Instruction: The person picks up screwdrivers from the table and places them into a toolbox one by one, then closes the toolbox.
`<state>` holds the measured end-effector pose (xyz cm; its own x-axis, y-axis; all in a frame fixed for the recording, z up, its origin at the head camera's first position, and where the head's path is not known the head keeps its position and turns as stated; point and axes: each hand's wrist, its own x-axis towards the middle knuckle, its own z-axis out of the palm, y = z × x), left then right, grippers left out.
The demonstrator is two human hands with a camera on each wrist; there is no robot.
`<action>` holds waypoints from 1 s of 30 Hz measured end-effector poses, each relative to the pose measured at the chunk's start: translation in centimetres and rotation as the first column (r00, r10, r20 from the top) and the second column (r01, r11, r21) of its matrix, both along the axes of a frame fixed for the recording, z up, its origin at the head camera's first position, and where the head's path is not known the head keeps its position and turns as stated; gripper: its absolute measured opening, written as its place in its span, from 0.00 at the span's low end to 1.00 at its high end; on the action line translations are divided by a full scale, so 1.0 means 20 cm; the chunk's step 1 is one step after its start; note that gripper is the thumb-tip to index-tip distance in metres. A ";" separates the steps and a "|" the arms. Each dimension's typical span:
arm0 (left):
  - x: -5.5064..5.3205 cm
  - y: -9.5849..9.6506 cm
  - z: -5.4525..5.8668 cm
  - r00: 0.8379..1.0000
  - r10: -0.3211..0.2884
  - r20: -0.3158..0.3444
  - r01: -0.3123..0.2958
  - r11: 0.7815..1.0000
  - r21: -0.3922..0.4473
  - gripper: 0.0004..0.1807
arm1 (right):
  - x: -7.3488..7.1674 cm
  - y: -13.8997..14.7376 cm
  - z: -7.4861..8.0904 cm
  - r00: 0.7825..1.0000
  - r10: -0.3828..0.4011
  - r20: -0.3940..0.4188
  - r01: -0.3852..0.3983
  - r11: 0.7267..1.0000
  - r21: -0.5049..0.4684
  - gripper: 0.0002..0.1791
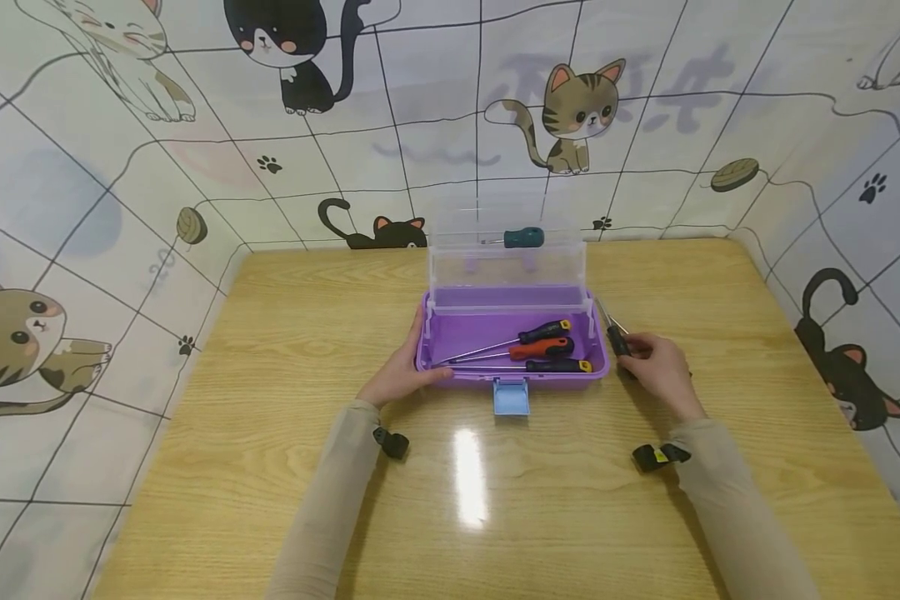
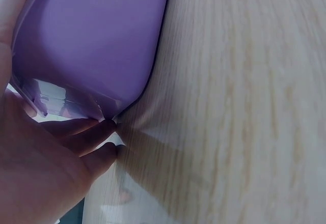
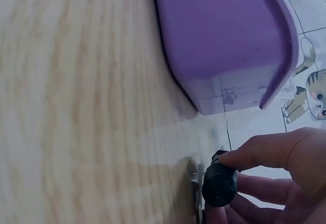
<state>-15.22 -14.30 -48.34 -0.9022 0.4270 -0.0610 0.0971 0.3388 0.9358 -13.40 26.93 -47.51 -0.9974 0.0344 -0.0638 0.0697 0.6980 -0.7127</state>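
A purple toolbox (image 1: pixel 512 381) stands on the table, its clear lid (image 1: pixel 506 271) raised at the back. Inside lie a red-and-black screwdriver (image 1: pixel 542 348) and two black screwdrivers with yellow ends, one behind it and one along the front wall. My left hand (image 1: pixel 405 372) grips the box's left front corner, thumb at the front rim and fingers along the side. Just right of the box, my right hand (image 1: pixel 656 367) pinches a screwdriver (image 3: pixel 220 184) by its black handle, shaft pointing away. Beside it shows another thin metal shaft (image 1: pixel 617 323), its other end hidden by the hand.
A teal-handled screwdriver (image 1: pixel 523 238) lies at the raised lid. The light blue latch (image 1: pixel 512 398) hangs down at the box's front. Cat-printed sheeting (image 1: pixel 435 108) rises behind and at both sides of the wooden table (image 1: pixel 570 517).
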 end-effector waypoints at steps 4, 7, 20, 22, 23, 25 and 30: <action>0.00 0.00 0.00 1.000 0.001 -0.009 -0.001 1.000 0.005 0.66 | 0.00 0.01 0.00 0.999 -0.018 0.034 0.020 0.998 -0.061 0.23; 0.00 0.00 0.00 1.000 -0.001 -0.010 0.001 1.000 0.009 0.66 | 0.00 0.02 0.01 0.998 -0.037 0.044 0.041 0.995 -0.094 0.23; 0.05 0.01 0.13 1.000 -0.023 0.017 0.023 0.999 -0.023 0.63 | 0.00 0.04 0.08 0.998 -0.063 -0.006 0.062 0.992 -0.113 0.22; 0.06 0.02 0.17 0.999 -0.029 0.019 0.030 0.999 -0.023 0.63 | 0.00 0.04 0.10 0.998 -0.061 -0.017 0.059 0.993 -0.105 0.22; 0.07 0.02 0.18 0.999 -0.029 0.021 0.029 0.999 -0.023 0.62 | 0.00 0.05 0.11 0.998 -0.061 -0.024 0.058 0.994 -0.097 0.22; 0.07 0.02 0.19 0.999 -0.028 0.019 0.028 0.999 -0.021 0.62 | -0.01 0.05 0.13 0.998 -0.057 -0.028 0.054 0.995 -0.082 0.22; 0.07 0.02 0.19 1.000 -0.027 0.008 0.027 1.000 -0.016 0.62 | -0.02 0.06 0.16 0.997 -0.042 -0.062 0.037 0.997 -0.070 0.23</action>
